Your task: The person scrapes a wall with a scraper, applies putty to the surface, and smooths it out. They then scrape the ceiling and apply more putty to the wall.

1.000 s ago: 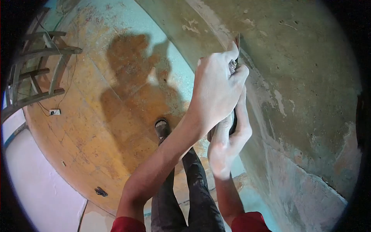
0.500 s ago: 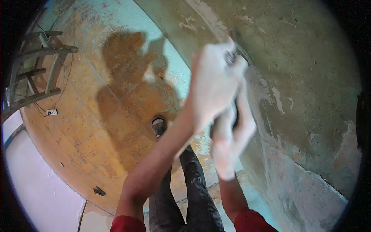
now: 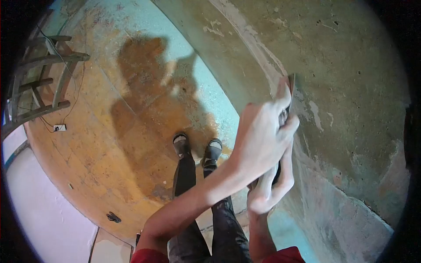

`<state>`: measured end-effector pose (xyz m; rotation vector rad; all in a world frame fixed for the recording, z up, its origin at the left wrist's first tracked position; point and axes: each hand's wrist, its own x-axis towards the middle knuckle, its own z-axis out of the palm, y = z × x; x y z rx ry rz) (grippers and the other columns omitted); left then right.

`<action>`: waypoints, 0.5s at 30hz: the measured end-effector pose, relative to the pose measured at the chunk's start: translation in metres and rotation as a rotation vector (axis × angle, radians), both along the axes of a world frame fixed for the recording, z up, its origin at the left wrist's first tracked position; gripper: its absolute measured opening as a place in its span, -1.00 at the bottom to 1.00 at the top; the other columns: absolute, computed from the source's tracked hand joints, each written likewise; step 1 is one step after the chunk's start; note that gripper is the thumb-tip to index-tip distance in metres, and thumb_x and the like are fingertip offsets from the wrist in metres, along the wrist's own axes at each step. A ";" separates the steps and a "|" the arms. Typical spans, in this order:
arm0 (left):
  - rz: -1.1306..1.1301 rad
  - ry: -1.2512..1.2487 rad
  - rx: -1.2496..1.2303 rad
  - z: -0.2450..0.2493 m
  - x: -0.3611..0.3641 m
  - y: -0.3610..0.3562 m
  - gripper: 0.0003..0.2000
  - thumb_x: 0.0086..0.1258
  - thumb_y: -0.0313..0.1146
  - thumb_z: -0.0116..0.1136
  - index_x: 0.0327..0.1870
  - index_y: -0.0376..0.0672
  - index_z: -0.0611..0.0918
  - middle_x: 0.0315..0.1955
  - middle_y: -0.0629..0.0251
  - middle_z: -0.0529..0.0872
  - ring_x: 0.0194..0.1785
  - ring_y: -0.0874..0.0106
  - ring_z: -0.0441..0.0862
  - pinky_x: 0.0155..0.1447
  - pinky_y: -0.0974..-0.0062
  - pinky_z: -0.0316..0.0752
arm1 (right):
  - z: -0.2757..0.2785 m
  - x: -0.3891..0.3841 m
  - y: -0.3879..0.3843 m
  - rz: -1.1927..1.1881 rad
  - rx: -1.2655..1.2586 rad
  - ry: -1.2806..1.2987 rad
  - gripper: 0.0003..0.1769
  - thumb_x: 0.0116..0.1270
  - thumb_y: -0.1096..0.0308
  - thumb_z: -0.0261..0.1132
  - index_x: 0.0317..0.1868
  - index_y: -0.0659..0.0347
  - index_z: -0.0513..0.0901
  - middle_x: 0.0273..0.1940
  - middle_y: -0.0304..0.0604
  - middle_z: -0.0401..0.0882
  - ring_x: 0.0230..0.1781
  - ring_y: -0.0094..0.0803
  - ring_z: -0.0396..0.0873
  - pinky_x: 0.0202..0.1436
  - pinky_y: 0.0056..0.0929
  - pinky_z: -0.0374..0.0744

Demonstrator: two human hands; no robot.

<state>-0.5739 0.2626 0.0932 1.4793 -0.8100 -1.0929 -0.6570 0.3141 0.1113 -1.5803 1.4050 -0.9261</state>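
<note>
A scraper (image 3: pixel 293 81), its thin flat blade seen almost edge-on, meets the scuffed greenish-grey wall (image 3: pixel 355 109) on the right. My left hand (image 3: pixel 261 136) is closed around its upper part near the blade, with a finger stretched along it. Below and partly behind it, my right hand (image 3: pixel 264 195) grips the lower end, where a dark part shows between the fingers. Most of the handle is hidden by both hands. Pale streaks of filler or bare plaster run along the wall by the blade.
A wooden ladder-like frame (image 3: pixel 52 81) stands at the left, with a cable leading to a white socket box (image 3: pixel 59 127) on the stained orange floor (image 3: pixel 140 144). A small dark object (image 3: pixel 113 217) lies lower left. My sandalled feet (image 3: pixel 212 151) are close to the wall base.
Both hands have moved down and to the right in view along the wall, keeping hold of the scraper. My second foot, hidden before by the arm, now shows.
</note>
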 end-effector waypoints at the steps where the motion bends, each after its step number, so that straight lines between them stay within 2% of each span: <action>1: 0.002 0.086 0.051 0.000 0.002 -0.004 -0.63 0.34 -0.57 0.12 0.17 -0.44 0.61 -0.63 0.39 0.54 -0.49 0.70 0.39 -0.50 0.60 0.33 | 0.004 -0.002 0.000 0.007 0.160 0.057 -0.44 0.49 0.37 -0.02 0.42 0.52 0.32 -0.06 0.19 0.68 -0.02 -0.47 0.57 0.01 -0.44 0.55; 2: 0.004 0.172 0.100 -0.002 0.010 -0.010 -0.67 0.36 -0.56 0.12 0.12 -0.45 0.63 -0.63 0.44 0.53 -0.51 0.70 0.39 -0.51 0.61 0.33 | 0.006 -0.002 0.000 0.015 0.319 0.113 -0.43 0.50 0.36 -0.03 0.43 0.52 0.30 -0.06 0.16 0.69 -0.03 -0.48 0.57 0.00 -0.43 0.56; 3: -0.013 0.152 0.104 -0.007 0.023 -0.010 -0.75 0.37 -0.55 0.11 0.02 -0.45 0.66 -0.63 0.41 0.55 -0.48 0.70 0.42 -0.50 0.59 0.34 | -0.005 0.006 -0.010 0.056 0.204 0.164 -0.41 0.49 0.37 -0.03 0.45 0.51 0.28 -0.07 0.11 0.69 -0.06 -0.50 0.57 -0.05 -0.45 0.56; 4: -0.008 0.147 0.110 -0.008 0.021 -0.007 -0.75 0.37 -0.55 0.11 0.02 -0.45 0.66 -0.63 0.41 0.55 -0.48 0.70 0.42 -0.50 0.59 0.34 | 0.003 0.015 -0.008 -0.032 0.452 0.010 -0.40 0.49 0.39 -0.05 0.47 0.51 0.26 0.03 0.13 0.66 0.00 -0.47 0.56 0.03 -0.43 0.54; 6: -0.001 0.183 0.041 -0.010 0.007 -0.003 -0.76 0.38 -0.53 0.12 0.00 -0.44 0.68 -0.61 0.38 0.59 -0.45 0.70 0.44 -0.47 0.60 0.35 | -0.005 -0.003 0.000 0.063 0.145 0.050 -0.39 0.49 0.37 -0.05 0.48 0.51 0.24 0.09 0.14 0.64 0.02 -0.39 0.58 0.07 -0.42 0.54; 7: -0.006 0.111 0.040 -0.008 -0.004 0.003 -0.77 0.38 -0.52 0.12 -0.04 -0.44 0.69 -0.60 0.37 0.59 -0.43 0.71 0.43 -0.44 0.59 0.37 | -0.008 -0.006 0.004 0.003 0.023 0.054 -0.39 0.49 0.34 -0.05 0.46 0.51 0.27 0.09 0.13 0.65 0.03 -0.38 0.58 0.07 -0.44 0.54; 8: 0.045 -0.031 -0.042 -0.007 -0.008 0.002 -0.75 0.37 -0.52 0.13 -0.01 -0.45 0.67 -0.58 0.37 0.60 -0.43 0.69 0.44 -0.43 0.56 0.40 | -0.009 -0.010 -0.003 0.008 0.038 -0.034 -0.40 0.49 0.34 -0.04 0.44 0.52 0.30 0.00 0.07 0.68 -0.04 -0.43 0.56 0.01 -0.49 0.54; 10: 0.009 0.139 0.077 -0.008 0.010 -0.011 -0.72 0.37 -0.53 0.14 0.04 -0.46 0.66 -0.54 0.33 0.65 -0.43 0.69 0.47 -0.44 0.55 0.41 | 0.004 -0.009 -0.015 0.042 0.283 0.092 -0.41 0.48 0.37 -0.02 0.43 0.52 0.30 -0.02 0.05 0.67 -0.04 -0.47 0.53 0.03 -0.52 0.52; 11: 0.025 0.112 0.175 -0.002 0.027 -0.020 -0.69 0.36 -0.53 0.15 0.10 -0.46 0.64 -0.56 0.34 0.64 -0.45 0.69 0.45 -0.46 0.56 0.39 | -0.009 0.000 -0.025 0.029 0.294 0.035 -0.40 0.47 0.40 -0.01 0.45 0.52 0.27 -0.07 0.03 0.68 -0.08 -0.48 0.53 0.00 -0.55 0.52; 12: 0.031 0.104 0.174 -0.005 0.026 -0.018 -0.69 0.36 -0.53 0.15 0.10 -0.46 0.64 -0.56 0.34 0.64 -0.45 0.69 0.45 -0.46 0.56 0.39 | -0.004 0.013 -0.025 0.035 0.409 -0.038 -0.40 0.46 0.41 0.01 0.45 0.51 0.28 0.01 0.05 0.65 0.00 -0.45 0.55 0.07 -0.54 0.51; 14: -0.009 0.187 0.117 -0.014 0.015 -0.005 -0.67 0.37 -0.51 0.15 0.11 -0.46 0.63 -0.60 0.39 0.60 -0.47 0.69 0.42 -0.47 0.56 0.36 | -0.016 -0.006 0.001 0.036 0.186 0.122 -0.42 0.47 0.40 0.03 0.44 0.49 0.31 0.13 0.04 0.59 0.10 -0.42 0.54 0.16 -0.53 0.49; 15: -0.020 0.151 0.026 -0.009 0.002 0.003 -0.67 0.39 -0.49 0.14 0.13 -0.45 0.63 -0.61 0.43 0.59 -0.48 0.70 0.42 -0.47 0.58 0.37 | -0.007 -0.002 0.004 -0.022 0.208 -0.045 -0.42 0.47 0.39 0.04 0.44 0.50 0.31 0.17 0.06 0.57 0.15 -0.39 0.53 0.20 -0.50 0.48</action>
